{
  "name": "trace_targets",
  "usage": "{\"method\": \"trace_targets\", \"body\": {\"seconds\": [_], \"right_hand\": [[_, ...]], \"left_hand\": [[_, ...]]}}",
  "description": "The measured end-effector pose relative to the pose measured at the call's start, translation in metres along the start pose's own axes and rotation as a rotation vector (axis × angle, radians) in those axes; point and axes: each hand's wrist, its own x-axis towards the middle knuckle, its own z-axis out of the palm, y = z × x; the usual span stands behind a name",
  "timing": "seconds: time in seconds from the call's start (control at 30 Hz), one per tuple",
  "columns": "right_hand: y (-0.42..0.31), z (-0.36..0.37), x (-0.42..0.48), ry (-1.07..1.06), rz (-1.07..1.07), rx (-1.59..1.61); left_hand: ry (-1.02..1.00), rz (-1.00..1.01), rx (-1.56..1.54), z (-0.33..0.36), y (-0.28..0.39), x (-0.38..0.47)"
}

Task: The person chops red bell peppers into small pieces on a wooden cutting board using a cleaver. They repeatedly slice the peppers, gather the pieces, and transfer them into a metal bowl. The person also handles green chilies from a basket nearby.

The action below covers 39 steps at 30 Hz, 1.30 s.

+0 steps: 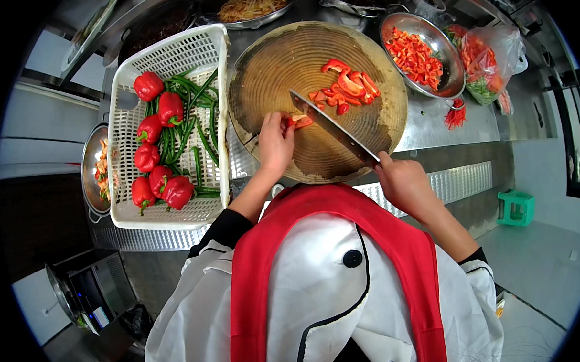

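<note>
On a round wooden chopping block [266, 70], my left hand [274, 142] holds a piece of red bell pepper [301, 122] at its fingertips. My right hand [406, 185] grips the handle of a cleaver [336, 130], whose wide blade slants across the block to the up-left. The blade's far end is just right of the held piece; whether they touch I cannot tell. Beyond the blade lies a loose pile of red pepper strips and cut bits [350, 85].
Left of the block, a white plastic basket [224, 135] holds several whole red bell peppers [170, 108] and long green peppers [184, 88]. A metal colander [452, 72] of diced red pepper and a plastic bag of vegetables [489, 65] stand at the right. Bowls line the back.
</note>
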Motion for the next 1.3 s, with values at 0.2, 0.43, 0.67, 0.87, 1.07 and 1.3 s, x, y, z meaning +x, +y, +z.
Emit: {"method": "trace_targets", "body": {"seconds": [0.2,0.43,0.67,0.87,1.07,1.3], "right_hand": [[0.023,0.025,0.006,0.062,0.029,0.1],[-0.008,0.009,-0.008,0.101,0.04,0.166],[0.003,0.036,0.0,0.055,0.075,0.193],[0.013,0.023,-0.008,0.114,0.073,0.276],[-0.001,0.018,-0.006,0.018,0.014,0.09],[0.024,0.033,-0.003,0.044,0.07,0.311]], "left_hand": [[-0.015,-0.015,0.009,-0.002,0.001,-0.005],[-0.042,0.003,0.097,0.0,0.018,-0.014],[-0.037,0.038,0.082,0.007,0.016,-0.014],[-0.024,0.094,0.09,0.004,0.008,-0.012],[-0.058,0.1,0.148,0.005,0.007,-0.012],[-0.07,0.117,0.105,0.003,0.009,-0.016]]}}
